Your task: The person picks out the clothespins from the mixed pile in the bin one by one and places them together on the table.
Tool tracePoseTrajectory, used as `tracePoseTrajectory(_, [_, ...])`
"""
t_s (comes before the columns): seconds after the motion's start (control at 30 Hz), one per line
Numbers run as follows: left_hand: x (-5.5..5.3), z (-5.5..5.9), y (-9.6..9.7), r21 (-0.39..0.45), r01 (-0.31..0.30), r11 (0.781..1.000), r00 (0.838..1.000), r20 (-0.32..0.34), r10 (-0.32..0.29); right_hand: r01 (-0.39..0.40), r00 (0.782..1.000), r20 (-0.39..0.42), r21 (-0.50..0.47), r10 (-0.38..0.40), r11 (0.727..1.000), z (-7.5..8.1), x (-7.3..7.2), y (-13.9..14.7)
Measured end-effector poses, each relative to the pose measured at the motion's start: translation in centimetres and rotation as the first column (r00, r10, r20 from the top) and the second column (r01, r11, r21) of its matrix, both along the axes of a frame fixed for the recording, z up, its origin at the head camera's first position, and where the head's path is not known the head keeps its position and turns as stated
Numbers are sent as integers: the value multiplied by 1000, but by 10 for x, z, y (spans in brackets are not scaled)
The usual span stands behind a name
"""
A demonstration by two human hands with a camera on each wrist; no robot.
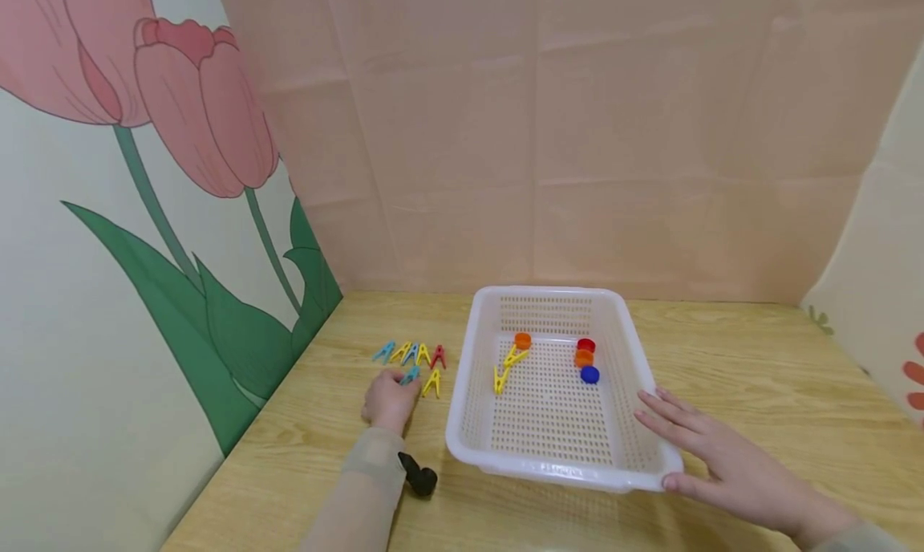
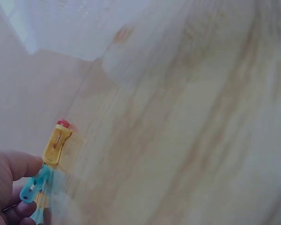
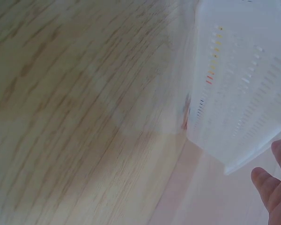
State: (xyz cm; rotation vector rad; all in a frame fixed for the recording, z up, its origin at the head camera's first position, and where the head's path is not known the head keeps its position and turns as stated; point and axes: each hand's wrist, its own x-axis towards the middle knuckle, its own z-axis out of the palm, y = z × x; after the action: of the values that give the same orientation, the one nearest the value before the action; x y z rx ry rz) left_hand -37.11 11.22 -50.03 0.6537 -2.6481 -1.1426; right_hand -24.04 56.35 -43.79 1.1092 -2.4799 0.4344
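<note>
My left hand (image 1: 391, 399) pinches a light blue clothespin (image 1: 411, 375) between thumb and fingers, low over the table; the left wrist view shows this blue clothespin (image 2: 35, 183) up close. Beyond it lies a cluster of blue, yellow and red clothespins, among them a red clothespin (image 1: 438, 357), with a yellow clothespin (image 1: 431, 383) just right of the hand. With fingers fairly straight, my right hand (image 1: 729, 460) rests on the right rim of a white plastic basket (image 1: 462, 436), thumb near its front corner. Inside are yellow clothespins (image 1: 515, 358) and small round caps: orange (image 1: 523, 341), red and blue.
The wooden table (image 1: 289, 472) meets a pinkish cloth backdrop (image 1: 534, 151) at the back. A tulip-patterned panel (image 1: 58, 311) stands along the left side, and another pale panel (image 1: 888, 239) along the right. A black device (image 1: 419, 476) sits at my left wrist.
</note>
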Motion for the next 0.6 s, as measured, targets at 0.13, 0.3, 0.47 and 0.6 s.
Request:
tracePoseTrajectory(0.13, [-1,-2,0,-23,3,1000,1000,6,-2,-12,1000,-8,-12,12,1000,-1,-1,0])
tracePoseTrajectory(0.3, [-1,-2,1,-34,8,999,1000,12,-8,-40,999,-37,-36,38,999,-1,-3,-1])
tracePoseTrajectory(0.47, [-1,-3,1,-44,10,999,1000,8,-10,-42,998,-40,-44,40,998,-2,-3,-1])
tracePoseTrajectory(0.6, [0,-4,1,-35,12,999,1000,4,-12,-23,999,-24,-30,22,999,-3,-3,0])
